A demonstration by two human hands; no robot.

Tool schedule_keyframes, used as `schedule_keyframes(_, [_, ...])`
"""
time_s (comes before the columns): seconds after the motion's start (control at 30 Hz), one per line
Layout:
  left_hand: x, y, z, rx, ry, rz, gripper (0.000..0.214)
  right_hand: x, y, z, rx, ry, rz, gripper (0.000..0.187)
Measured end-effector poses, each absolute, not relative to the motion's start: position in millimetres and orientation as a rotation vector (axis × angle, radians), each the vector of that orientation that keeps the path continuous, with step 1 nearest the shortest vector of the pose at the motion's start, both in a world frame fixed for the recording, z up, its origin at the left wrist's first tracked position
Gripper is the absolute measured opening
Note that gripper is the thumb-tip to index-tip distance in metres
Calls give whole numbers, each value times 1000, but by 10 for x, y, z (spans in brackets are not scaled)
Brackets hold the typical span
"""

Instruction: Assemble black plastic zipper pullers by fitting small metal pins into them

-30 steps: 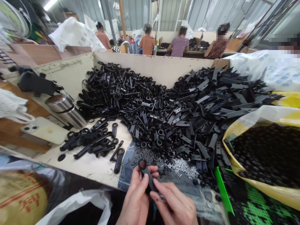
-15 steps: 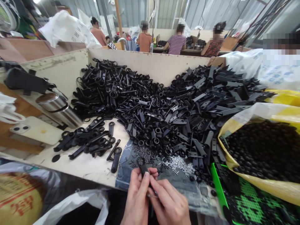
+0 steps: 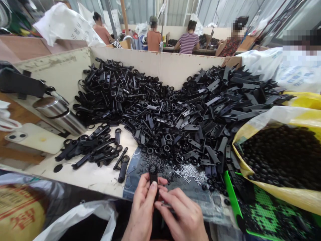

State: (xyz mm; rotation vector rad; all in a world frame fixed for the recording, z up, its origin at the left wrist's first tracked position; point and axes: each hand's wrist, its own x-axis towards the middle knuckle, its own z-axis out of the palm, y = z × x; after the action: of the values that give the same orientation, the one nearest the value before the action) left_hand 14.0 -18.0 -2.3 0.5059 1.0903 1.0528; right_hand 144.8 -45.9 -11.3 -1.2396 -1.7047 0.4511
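Observation:
My left hand [image 3: 143,206] is closed around a black plastic handle with a round ring end [image 3: 153,171], its thumb flat along the stem and the ring pointing away from me. Close beside it, my right hand [image 3: 184,211] pinches a thin greyish, metal-looking piece [image 3: 166,204] near the handle's lower end; its exact kind is hard to make out. Both hands are above a denim cloth [image 3: 132,182]. Just beyond them lie small dark screws [image 3: 155,161] and a heap of silver pins [image 3: 193,174]. To the left rests a group of similar black handles [image 3: 95,150].
Big piles of black ring parts [image 3: 112,87] and flat black strips [image 3: 235,90] fill the bin. A steel flask [image 3: 60,115] and phone [image 3: 35,138] are left. At right stand a yellow sack [image 3: 247,164] of black beads and a green basket [image 3: 232,197]. Several people sit beyond.
The handle in my left hand has turned more upright, so its ring end shows more fully. My right hand has moved slightly away from it and down. The view has shifted slightly.

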Motion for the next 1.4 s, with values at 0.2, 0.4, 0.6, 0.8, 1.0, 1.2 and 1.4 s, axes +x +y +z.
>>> schedule_keyframes(0.2, [-56, -234, 12, 926, 1038, 794, 42, 1584, -228, 41, -1378, -1235, 1236, 38])
schedule_keyframes(0.4, [-120, -434, 77, 1038, 1097, 837, 42, 1511, -196, 24, -1187, -1219, 1522, 38])
schedule_keyframes(0.6, [-109, -442, -16, 1087, 1151, 831, 40, 1448, -214, -135, -1287, -1352, 1354, 30])
schedule_keyframes(0.8, [-1050, 289, 189, 1697, 1786, 1226, 32, 1380, 118, -90, -1343, -1629, 1178, 31])
schedule_keyframes(1.0, [-1779, 1141, 261, 2149, 2040, 1138, 49, 902, 793, 88, -1389, -2073, 819, 26])
schedule_keyframes(1.2, [-1681, 1197, 66, 2196, 1994, 1072, 43, 510, 1078, 104, -1563, -2269, 739, 16])
schedule_keyframes(1.4, [-1399, 884, -89, 2414, 1954, 1234, 38, 242, 1165, 108, -1680, -2313, 679, 28])
